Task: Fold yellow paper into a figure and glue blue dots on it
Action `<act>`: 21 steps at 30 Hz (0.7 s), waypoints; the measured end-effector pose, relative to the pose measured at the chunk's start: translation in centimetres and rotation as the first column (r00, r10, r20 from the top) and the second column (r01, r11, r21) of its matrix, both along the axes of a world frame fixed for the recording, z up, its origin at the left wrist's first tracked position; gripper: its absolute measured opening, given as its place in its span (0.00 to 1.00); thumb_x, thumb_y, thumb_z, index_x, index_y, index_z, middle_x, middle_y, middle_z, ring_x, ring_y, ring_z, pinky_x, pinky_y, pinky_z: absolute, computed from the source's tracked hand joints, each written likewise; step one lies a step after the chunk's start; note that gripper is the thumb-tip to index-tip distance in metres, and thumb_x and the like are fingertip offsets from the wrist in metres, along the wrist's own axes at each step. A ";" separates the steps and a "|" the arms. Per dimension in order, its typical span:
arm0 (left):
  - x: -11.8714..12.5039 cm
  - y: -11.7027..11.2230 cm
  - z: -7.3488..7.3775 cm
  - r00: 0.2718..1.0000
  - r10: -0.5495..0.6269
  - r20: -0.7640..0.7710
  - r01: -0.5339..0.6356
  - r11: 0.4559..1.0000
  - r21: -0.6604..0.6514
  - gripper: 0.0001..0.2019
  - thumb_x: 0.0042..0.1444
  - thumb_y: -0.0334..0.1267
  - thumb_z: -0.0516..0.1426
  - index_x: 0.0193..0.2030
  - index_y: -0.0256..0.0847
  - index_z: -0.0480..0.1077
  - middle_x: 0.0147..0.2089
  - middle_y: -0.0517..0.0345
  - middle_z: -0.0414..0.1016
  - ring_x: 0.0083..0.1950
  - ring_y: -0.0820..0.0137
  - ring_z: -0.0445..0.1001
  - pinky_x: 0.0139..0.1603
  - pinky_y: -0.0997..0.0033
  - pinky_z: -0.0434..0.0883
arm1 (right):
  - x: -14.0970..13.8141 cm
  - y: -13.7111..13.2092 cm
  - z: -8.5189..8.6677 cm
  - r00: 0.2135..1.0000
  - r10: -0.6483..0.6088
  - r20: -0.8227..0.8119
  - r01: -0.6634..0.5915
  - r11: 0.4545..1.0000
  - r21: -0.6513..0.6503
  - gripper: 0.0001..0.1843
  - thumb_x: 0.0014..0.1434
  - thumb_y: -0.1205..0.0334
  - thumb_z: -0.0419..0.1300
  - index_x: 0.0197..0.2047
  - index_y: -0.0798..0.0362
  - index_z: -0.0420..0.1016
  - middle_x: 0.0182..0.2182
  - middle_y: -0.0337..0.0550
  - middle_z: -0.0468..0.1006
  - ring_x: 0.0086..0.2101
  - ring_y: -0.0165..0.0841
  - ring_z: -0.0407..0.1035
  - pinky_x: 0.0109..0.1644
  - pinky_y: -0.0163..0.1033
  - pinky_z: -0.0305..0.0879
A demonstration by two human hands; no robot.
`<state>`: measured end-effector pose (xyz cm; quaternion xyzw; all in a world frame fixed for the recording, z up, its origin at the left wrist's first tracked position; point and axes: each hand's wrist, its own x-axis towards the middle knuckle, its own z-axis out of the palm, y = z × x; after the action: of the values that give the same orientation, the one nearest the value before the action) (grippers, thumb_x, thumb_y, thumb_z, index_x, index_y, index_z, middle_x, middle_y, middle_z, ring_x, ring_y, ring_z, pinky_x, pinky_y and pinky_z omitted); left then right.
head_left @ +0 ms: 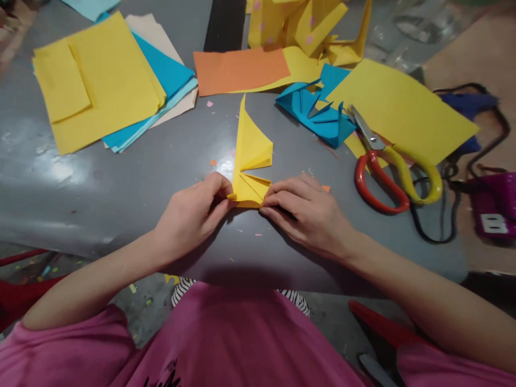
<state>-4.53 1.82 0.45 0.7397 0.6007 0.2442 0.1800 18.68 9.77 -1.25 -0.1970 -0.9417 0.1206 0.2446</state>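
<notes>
A folded piece of yellow paper (252, 141) lies near the front edge of the grey table, its tall point facing away from me and a slit opening on its right side. My left hand (197, 207) pinches its lower left corner, where a small folded tip shows at the fingertips. At the lower right corner, my right hand (308, 215) is closed on the paper with thumb and fingers together. Just beyond, to the right, sits a folded blue paper piece (316, 115) with several pleats. Scissors (382, 161) with one red and one yellow handle loop lie right of my right hand.
Stacked yellow, blue and cream sheets (108, 80) lie at the left. An orange strip (242, 70) and folded yellow paper with pink dots (282, 24) are at the back. A yellow sheet (399, 107), a dark cord (455, 215) and a purple object (494, 207) are at right.
</notes>
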 end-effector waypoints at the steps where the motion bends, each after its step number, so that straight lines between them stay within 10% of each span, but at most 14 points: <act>1: -0.2 0.1 0.1 1.000 -0.024 0.011 0.024 0.999 -0.021 0.05 0.65 0.39 0.56 0.42 0.42 0.70 0.35 0.61 0.80 0.32 0.72 0.76 0.32 0.75 0.70 | 0.0 0.0 0.0 1.000 0.001 -0.003 -0.001 1.000 -0.008 0.06 0.68 0.64 0.60 0.38 0.52 0.77 0.38 0.46 0.81 0.38 0.36 0.73 0.41 0.43 0.67; 12: -0.3 -0.5 -1.2 0.911 -0.122 -0.393 0.281 0.882 0.378 0.11 0.67 0.29 0.52 0.39 0.40 0.75 0.39 0.55 0.79 0.35 0.70 0.73 0.36 0.70 0.70 | 0.2 -0.3 -0.1 0.998 -0.060 -0.008 0.061 0.993 0.099 0.05 0.67 0.63 0.61 0.38 0.51 0.78 0.37 0.45 0.82 0.35 0.35 0.72 0.41 0.42 0.68; 21: 0.4 0.0 -0.2 0.970 -0.068 -0.233 0.103 0.985 0.139 0.14 0.68 0.39 0.53 0.31 0.39 0.70 0.35 0.54 0.75 0.37 0.68 0.74 0.35 0.70 0.69 | 0.1 -0.2 0.0 0.999 -0.053 -0.004 0.053 0.998 0.029 0.07 0.67 0.62 0.61 0.37 0.52 0.78 0.36 0.45 0.81 0.35 0.35 0.71 0.40 0.41 0.66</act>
<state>-4.18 1.80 0.28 0.7994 0.5648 0.1946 0.0642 18.82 9.55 -1.28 -0.2183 -0.9374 0.1006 0.2520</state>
